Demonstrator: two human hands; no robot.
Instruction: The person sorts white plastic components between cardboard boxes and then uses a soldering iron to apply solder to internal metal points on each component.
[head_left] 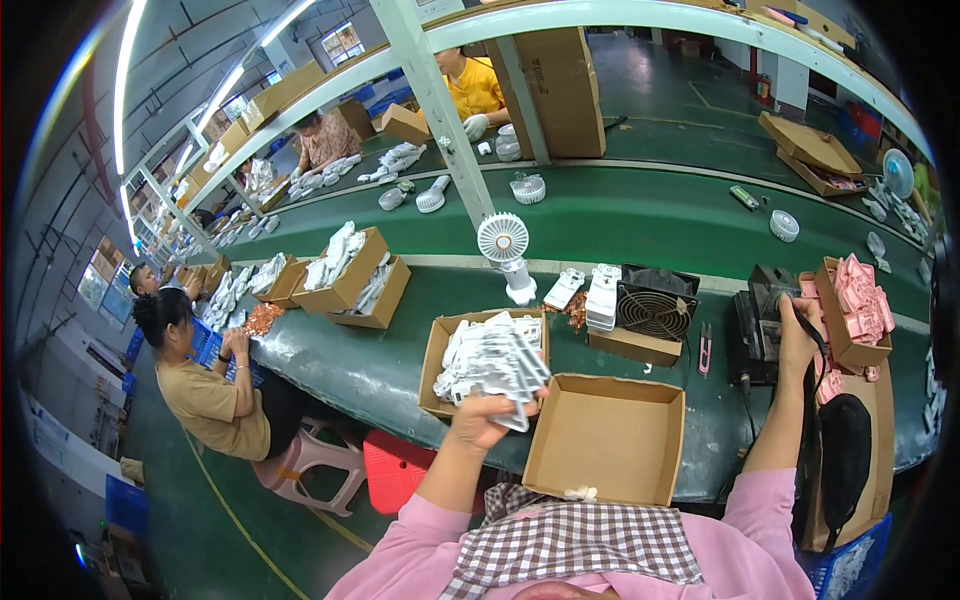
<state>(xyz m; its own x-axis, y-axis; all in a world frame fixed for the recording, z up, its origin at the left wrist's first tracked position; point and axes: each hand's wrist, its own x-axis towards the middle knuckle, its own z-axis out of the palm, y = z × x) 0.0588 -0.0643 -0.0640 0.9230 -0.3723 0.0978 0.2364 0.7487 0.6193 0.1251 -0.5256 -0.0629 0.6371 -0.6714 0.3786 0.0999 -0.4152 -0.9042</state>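
Observation:
My left hand [482,420] is closed on a cluster of white plastic parts [510,375], somewhat blurred, above the right side of a cardboard box [432,385] filled with similar white parts [462,355]. Just right of it, an open shallow cardboard box [605,440] has a few small pale pieces [580,494] at its near edge. My right hand [797,335] is at a black boxy device [752,335] on the right, its fingers curled in. A black cord [818,345] runs along that hand; what the fingers grip cannot be made out.
A white handheld fan [503,240] stands behind the boxes. Near it are a black fan with a round grille [655,308], pink tweezers [705,350] and a box of pink parts [862,350]. A green conveyor [640,215] runs beyond. Another worker [205,385] sits at left.

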